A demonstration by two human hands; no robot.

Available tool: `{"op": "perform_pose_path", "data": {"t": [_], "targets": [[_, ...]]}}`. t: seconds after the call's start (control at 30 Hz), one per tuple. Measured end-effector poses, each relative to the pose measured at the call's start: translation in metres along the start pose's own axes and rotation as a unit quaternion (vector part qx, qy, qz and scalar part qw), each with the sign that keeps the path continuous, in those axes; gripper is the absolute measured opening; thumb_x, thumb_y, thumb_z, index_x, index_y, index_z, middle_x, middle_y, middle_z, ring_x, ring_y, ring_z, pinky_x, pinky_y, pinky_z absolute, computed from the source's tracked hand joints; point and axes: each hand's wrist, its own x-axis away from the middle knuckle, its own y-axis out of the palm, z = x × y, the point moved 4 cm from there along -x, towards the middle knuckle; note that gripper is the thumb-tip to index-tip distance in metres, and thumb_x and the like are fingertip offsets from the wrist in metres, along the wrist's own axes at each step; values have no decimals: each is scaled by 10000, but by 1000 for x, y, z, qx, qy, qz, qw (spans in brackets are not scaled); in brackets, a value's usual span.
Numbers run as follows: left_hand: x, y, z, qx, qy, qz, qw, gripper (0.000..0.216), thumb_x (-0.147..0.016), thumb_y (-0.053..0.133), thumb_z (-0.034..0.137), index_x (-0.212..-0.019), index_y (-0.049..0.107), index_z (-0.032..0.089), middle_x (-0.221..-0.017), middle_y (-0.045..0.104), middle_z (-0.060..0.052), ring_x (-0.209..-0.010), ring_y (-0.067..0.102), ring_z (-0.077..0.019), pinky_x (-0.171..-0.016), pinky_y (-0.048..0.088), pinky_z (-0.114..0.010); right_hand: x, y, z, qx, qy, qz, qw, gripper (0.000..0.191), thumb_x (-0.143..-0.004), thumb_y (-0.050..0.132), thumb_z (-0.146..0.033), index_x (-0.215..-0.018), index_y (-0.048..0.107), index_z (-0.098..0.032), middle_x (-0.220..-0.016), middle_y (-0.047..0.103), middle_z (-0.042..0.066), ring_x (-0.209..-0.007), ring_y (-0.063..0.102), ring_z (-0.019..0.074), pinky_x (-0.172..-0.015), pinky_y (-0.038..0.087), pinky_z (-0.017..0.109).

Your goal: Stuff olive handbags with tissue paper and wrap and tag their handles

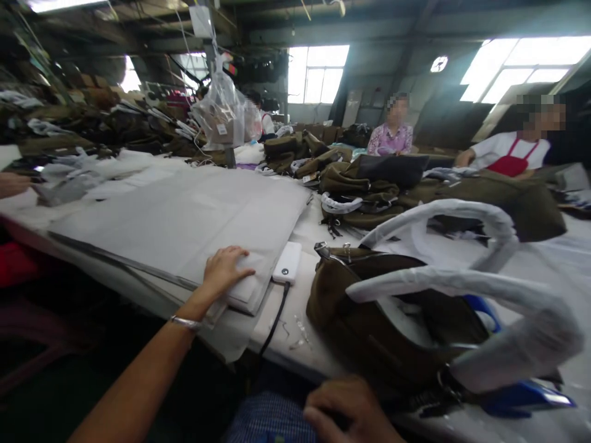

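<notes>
My left hand (pixel 226 269) lies on the near right corner of a stack of large whitish sheets (pixel 184 203), with its thumb and fingers apart. Low in the view, close to my body, my right hand (pixel 348 409) is blurred, its fingers curled in and nothing visible in them. Just beyond that hand stands an olive-brown handbag (pixel 351 314) with its top open. Its two handles (pixel 443 283) are wrapped in white film, and pale filling shows inside. A white power bank (pixel 287 261) with a black cable sits between the sheets and the bag.
More olive bags (pixel 351 178) are heaped behind. Blue-handled objects (pixel 526 397) lie beside the handbag, partly hidden. A pole carries clear plastic bags (pixel 221 111). Two people (pixel 390 138) are across the table, and another person's hand (pixel 13 184) is at far left.
</notes>
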Motion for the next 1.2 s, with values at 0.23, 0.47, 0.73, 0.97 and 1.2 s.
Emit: {"op": "perform_pose_path", "data": {"t": [0.23, 0.47, 0.73, 0.97, 1.2], "targets": [[-7, 1, -5, 26, -21, -5, 999, 398, -738, 777, 457, -1066, 699, 245, -1216, 702, -63, -1136, 619, -299, -941, 469, -362, -94, 38, 21, -151, 54, 8, 987, 278, -919, 623, -344, -726, 733, -177, -632, 697, -2, -595, 634, 122, -615, 435, 215], [-12, -1, -8, 76, -38, -9, 996, 281, -776, 720, 452, -947, 729, 229, -1060, 756, -43, -1009, 683, -236, -850, 489, -285, -140, 59, 62, -290, 115, 86, 946, 380, -886, 596, -508, -751, 655, -159, -606, 662, 14, -485, 597, 121, -500, 447, 215], [-11, -2, -10, 111, -76, 1, 991, 275, -864, 637, 453, -909, 751, 208, -1008, 766, -81, -955, 680, -246, -812, 463, -329, -129, 63, 67, -339, 109, 75, 931, 391, -866, 652, -528, -753, 676, -155, -586, 656, 11, -475, 596, 120, -488, 462, 215], [-22, 1, -21, 213, -77, -51, 973, 298, -927, 655, 427, -902, 710, 135, -867, 725, -19, -838, 684, -196, -819, 529, -366, -131, 65, 69, -372, 122, 73, 917, 471, -841, 643, -611, -763, 653, -147, -577, 644, 8, -446, 571, 110, -462, 429, 211], [-30, -2, -31, 293, -111, -106, 944, 269, -936, 665, 385, -891, 695, 121, -768, 683, 11, -678, 648, -144, -686, 537, -302, -134, 65, 71, -395, 139, 68, 906, 579, -787, 637, -721, -762, 644, -142, -568, 630, 8, -425, 546, 100, -450, 398, 212]]}}
